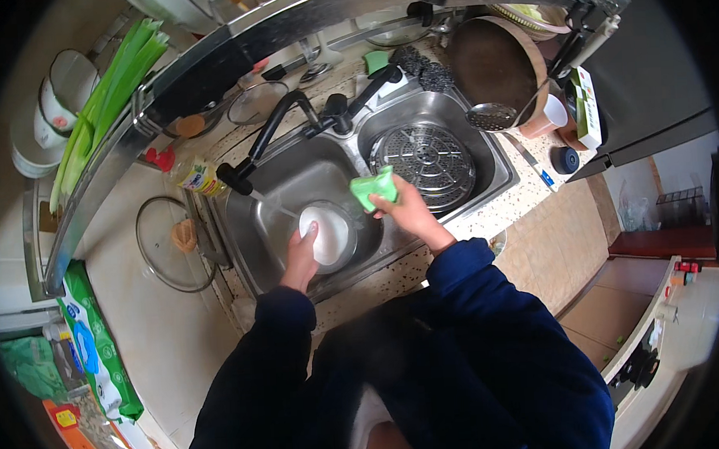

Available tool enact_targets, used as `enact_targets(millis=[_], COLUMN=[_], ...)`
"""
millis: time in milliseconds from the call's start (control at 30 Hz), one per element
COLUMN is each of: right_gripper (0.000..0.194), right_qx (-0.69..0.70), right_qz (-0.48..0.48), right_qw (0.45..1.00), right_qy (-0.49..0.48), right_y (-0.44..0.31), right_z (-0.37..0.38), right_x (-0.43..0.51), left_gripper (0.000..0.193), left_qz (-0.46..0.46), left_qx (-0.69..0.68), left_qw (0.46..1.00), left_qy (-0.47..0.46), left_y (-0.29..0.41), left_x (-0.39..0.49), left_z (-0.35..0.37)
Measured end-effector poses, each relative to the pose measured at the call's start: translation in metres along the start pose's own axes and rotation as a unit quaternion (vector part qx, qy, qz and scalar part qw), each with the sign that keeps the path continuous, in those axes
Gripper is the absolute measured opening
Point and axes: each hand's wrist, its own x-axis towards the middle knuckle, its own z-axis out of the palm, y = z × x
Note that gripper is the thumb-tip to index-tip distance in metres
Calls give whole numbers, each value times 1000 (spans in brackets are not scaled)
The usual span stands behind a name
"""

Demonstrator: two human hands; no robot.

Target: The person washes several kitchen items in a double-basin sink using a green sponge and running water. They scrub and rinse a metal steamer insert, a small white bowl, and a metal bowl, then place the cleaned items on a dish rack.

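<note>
My left hand [301, 257] grips a small white bowl [331, 235] by its rim, thumb inside, low in the left basin [248, 220] of a steel double sink. A clear or shiny round vessel [350, 256] shows around and beneath that bowl; its material is hard to tell. Water runs from the black faucet [274, 124] towards the bowl's left edge. Pinched in my right hand [416, 213] is a green sponge [373, 189], held above the sink divider and apart from the bowl. A perforated steel steamer tray [424, 158] lies in the right basin.
A dish soap bottle [198, 176] and a glass lid [162, 251] are left of the sink. Behind the right basin are steel scrubbers [436, 76] and a large pan [491, 62]. A skimmer [492, 117], pink cup [547, 119] and knife [531, 163] occupy the right counter.
</note>
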Motion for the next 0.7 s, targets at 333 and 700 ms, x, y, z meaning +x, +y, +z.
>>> enact_targets(millis=[333,700], right_gripper=[29,38], right_qx=[-165,-486], right_qz=[-51,130], right_qw=[984,862], right_qy=[-48,-65], right_y=[26,50], right_z=[48,5], right_x=[-2,-2], left_gripper=[12,24], left_qz=[-91,-123], left_qx=[-209,-336], left_qw=[969,923], left_qy=[-96,-143], left_y=[-26,-57], left_x=[22,62], left_z=[1,-61])
